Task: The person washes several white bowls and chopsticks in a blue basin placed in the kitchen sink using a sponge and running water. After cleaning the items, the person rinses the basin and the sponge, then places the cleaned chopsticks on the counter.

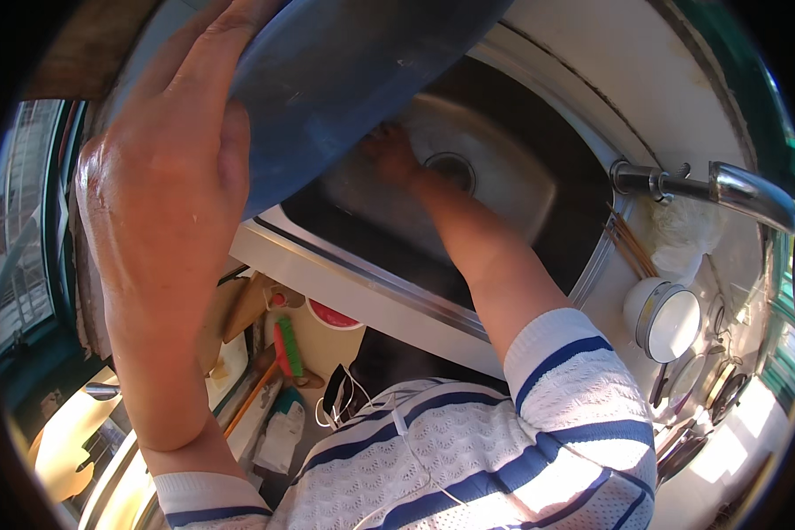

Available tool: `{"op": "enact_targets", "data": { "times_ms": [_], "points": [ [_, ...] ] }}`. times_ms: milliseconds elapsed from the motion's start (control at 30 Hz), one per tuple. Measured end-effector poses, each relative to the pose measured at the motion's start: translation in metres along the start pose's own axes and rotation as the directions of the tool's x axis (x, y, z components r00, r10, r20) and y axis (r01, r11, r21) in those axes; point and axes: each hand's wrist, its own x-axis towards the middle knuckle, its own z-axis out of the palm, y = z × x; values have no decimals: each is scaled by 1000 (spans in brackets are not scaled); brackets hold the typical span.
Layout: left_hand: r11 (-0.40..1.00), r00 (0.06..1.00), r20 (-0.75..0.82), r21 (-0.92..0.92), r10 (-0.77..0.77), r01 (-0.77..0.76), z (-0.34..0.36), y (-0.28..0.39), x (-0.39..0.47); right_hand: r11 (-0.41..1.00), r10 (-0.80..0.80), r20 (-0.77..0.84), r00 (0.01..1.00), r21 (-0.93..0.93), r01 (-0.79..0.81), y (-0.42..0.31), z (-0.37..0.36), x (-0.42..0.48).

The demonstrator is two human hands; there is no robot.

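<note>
My left hand (185, 159) is raised close to the camera, gripping the rim of a large blue basin (331, 86). The basin is tilted and hangs over the left part of a metal sink (513, 179). Down inside the sink, my right hand (392, 151) reaches towards the bottom, left of the round drain (452, 171). Its fingers are dim and partly behind the basin's edge, so whether they hold anything is unclear.
A chrome faucet (702, 185) juts out right of the sink. Chopsticks (629, 245), a plastic bag (682, 232) and a white enamel pot (669, 321) are beside it. Below left are a green-bristled brush (288, 348) and a red basin (331, 315). A white cable (404, 430) hangs over my shirt.
</note>
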Motion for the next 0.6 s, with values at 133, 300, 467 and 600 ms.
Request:
{"op": "enact_targets", "data": {
  "times_ms": [133,300,467,600],
  "points": [
    [997,997,23,38,-71,70,-7,4,3,940,-248,-43,968,232,251,-26,12,-31],
    [998,998,-6,-24,-66,66,-14,7,3,872,-373,102,922,377,311,-25,-21,-92],
    [994,995,35,-35,-99,100,-19,3,-8,868,-407,88,909,346,356,-7,-60,-123],
    [1000,999,-38,-24,9,-10,-13,5,-14,968,-189,86,978,183,171,17,-68,-68]
  ]
}}
